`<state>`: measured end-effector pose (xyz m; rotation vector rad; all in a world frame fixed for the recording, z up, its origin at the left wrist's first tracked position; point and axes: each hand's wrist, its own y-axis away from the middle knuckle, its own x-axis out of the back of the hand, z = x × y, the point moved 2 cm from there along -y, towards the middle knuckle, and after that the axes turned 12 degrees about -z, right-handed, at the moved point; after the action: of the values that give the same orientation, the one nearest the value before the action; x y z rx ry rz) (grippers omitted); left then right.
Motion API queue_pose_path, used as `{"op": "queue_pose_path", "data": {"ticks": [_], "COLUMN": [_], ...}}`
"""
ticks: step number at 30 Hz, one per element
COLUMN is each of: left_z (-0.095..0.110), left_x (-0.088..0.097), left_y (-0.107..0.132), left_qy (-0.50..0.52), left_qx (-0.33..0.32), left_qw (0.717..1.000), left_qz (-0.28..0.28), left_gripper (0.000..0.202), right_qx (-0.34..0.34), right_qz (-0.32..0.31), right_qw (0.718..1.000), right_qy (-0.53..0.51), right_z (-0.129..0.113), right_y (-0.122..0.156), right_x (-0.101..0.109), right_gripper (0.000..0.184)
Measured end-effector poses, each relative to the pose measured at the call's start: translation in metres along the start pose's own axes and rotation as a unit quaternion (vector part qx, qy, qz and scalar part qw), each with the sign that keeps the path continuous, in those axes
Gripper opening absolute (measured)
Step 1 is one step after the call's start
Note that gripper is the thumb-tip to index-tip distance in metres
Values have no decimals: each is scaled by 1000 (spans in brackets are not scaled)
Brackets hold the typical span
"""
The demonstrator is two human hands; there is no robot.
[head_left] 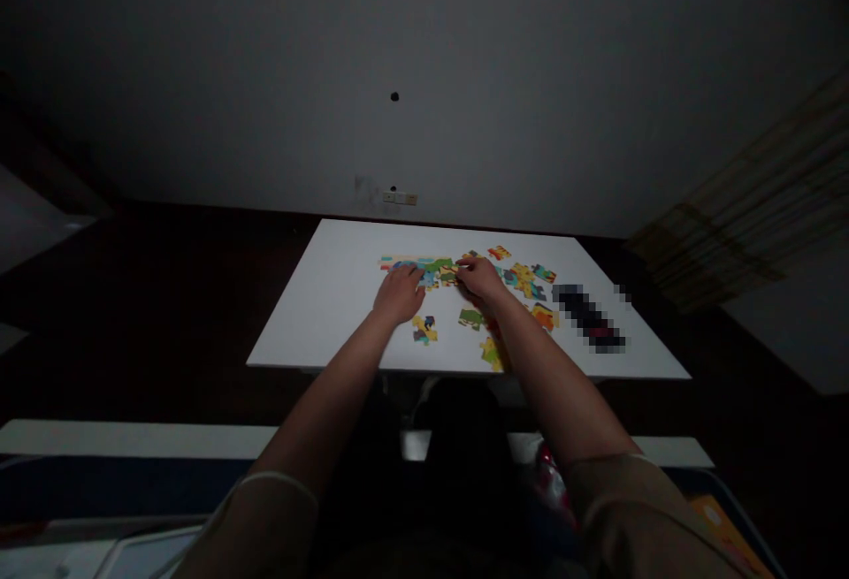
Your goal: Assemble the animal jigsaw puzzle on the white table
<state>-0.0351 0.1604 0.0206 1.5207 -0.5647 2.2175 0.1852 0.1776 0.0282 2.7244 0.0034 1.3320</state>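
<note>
My left hand lies flat with its fingers out over the left part of a joined strip of colourful jigsaw puzzle. At the strip's right end, my right hand pinches a green and yellow puzzle piece between thumb and fingers. This piece touches the joined part; whether it is locked in, I cannot tell. Nearer to me lie a yellow and grey piece and a green piece. A yellow piece sits by the table's front edge, partly behind my right forearm.
Several loose pieces are spread to the right on the white table, with an orange one beside my right forearm. A dark, pixelated object lies farther right. Behind the table stands a wall with sockets.
</note>
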Motion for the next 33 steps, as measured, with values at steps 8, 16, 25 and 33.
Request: {"op": "queue_pose_path", "data": {"ticks": [8,16,25,33], "left_z": [-5,-6,-2,0], "left_x": [-14,-16,-11,-10], "left_y": [0,0,1,2], "left_qy": [-6,3,1,-5], "left_qx": [-2,-2,-2,-2], "left_qw": [1000,1000,1000,1000], "left_qz": [9,14,13,13], "left_gripper": [41,40,41,43], "right_qx": [1,1,105,148], "right_qz": [-44,-33,-12,-12], "right_qw": [998,989,965,951], "right_qy": [52,144,239,272], "right_z": [1,-8,-23,-21], "right_y": [-19,-14,11,36], "right_x": [-7,-8,-23,-27], "right_gripper": [33,34,30,41]}}
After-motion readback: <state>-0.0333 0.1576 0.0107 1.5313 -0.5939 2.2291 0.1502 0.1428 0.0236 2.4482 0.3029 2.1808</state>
